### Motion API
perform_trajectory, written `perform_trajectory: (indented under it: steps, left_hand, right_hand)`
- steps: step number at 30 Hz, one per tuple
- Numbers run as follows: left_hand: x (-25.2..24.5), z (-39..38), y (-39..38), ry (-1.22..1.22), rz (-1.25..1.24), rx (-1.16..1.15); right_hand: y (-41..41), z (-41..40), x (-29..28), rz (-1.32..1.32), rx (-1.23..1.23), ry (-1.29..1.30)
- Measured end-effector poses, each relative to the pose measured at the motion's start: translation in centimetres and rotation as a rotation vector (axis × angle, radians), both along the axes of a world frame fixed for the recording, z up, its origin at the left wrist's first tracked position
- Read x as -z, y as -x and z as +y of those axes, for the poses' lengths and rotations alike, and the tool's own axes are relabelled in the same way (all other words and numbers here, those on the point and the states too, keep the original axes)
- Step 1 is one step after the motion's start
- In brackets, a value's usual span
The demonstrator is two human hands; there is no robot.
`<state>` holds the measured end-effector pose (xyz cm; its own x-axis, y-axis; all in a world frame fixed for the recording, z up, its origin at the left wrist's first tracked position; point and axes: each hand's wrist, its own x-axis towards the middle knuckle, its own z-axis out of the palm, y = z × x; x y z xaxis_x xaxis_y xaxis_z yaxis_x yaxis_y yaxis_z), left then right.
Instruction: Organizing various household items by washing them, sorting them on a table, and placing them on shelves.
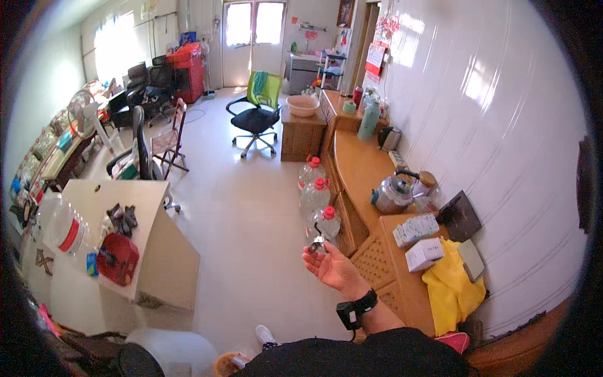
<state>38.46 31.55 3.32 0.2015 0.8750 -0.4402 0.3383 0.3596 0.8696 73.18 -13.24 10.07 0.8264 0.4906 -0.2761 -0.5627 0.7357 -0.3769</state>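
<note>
My right hand [332,268], palm up with a black strapped device on the wrist, pinches a small dark and shiny metallic object [316,244] between thumb and fingers; its exact kind is unclear. Behind the fingertips stands a clear plastic jug with a red cap [329,213], and two similar jugs [314,195] [309,174] stand in a row beyond it, beside the wooden cabinet. My left hand is out of view. On the cabinet to the right lie a white box [424,255], a patterned tissue pack [415,231] and a yellow cloth [454,287].
A glass kettle [395,194] and a green bottle [369,121] stand on the wooden counter [351,162]. At left, a pale table [155,193] holds a red tray [118,259] and a large plastic jug [63,226]. A green-backed office chair [256,115] stands ahead on the pale floor.
</note>
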Motion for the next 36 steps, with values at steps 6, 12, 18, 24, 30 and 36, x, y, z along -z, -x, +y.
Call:
perform_trajectory:
  steps: [6,12,18,24,30,36]
  left_hand:
    - [2.2,2.9,-16.7,0.067,-0.100,0.418]
    - [-0.7,-3.7,-41.0,0.208,-0.215,0.746]
    - [-2.3,-4.7,-55.4,0.256,-0.306,0.940]
    - [-3.6,-0.9,-64.8,0.258,-0.182,0.879]
    - [-2.1,6.5,-74.2,0.275,-0.227,0.647]
    - [-2.7,15.9,-89.0,0.200,-0.297,0.576]
  right_hand:
    - [-7.8,1.2,-2.4,0.027,0.218,-0.060]
    - [-16.1,-1.0,-2.8,-0.044,0.519,0.170]
    - [-29.4,0.1,-4.3,-0.326,0.596,0.330]
    - [-45.4,4.1,-3.4,-0.050,0.418,0.092]
    - [-60.5,15.3,-5.2,-0.233,0.327,0.268]
    - [-75.1,24.1,-5.6,-0.303,0.398,0.407]
